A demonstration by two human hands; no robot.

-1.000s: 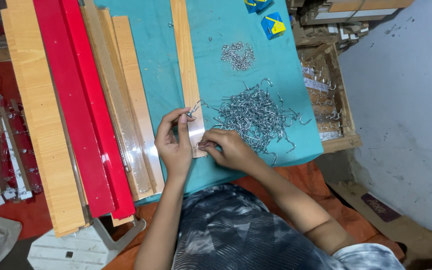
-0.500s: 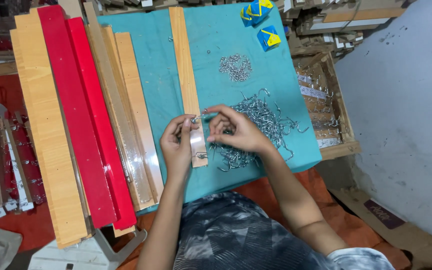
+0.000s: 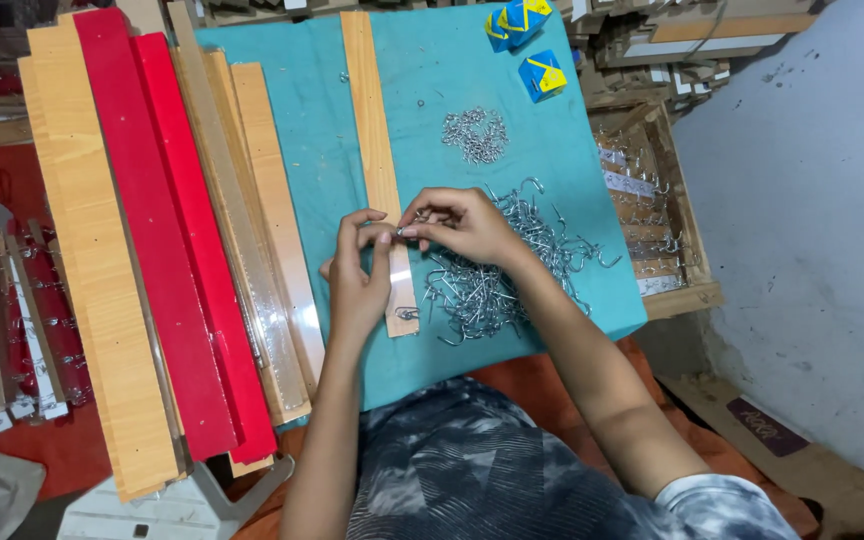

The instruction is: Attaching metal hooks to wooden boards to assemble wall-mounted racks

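Observation:
A narrow wooden strip [image 3: 374, 140] lies lengthwise on the teal cloth [image 3: 457, 70]. My left hand [image 3: 357, 275] rests on the strip near its close end, fingers pinched on its edge. My right hand [image 3: 462, 225] meets it there and pinches a small metal hook [image 3: 414, 219] against the strip. One hook [image 3: 407, 314] sits fixed in the strip's near end. A big heap of metal hooks [image 3: 512, 265] lies just right of my hands, partly under my right wrist. A smaller heap of hooks [image 3: 474, 133] lies farther back.
Red boards [image 3: 167, 230] and pale wooden boards [image 3: 77, 250] lie stacked along the left. Blue and yellow small boxes [image 3: 527, 45] sit at the cloth's far right corner. A wooden crate [image 3: 657, 215] with finished hook strips stands at the right. More racks [image 3: 12, 330] lie far left.
My hands moved up the strip, away from its near end. The right hand came off the hook heap with a hook and met the left hand.

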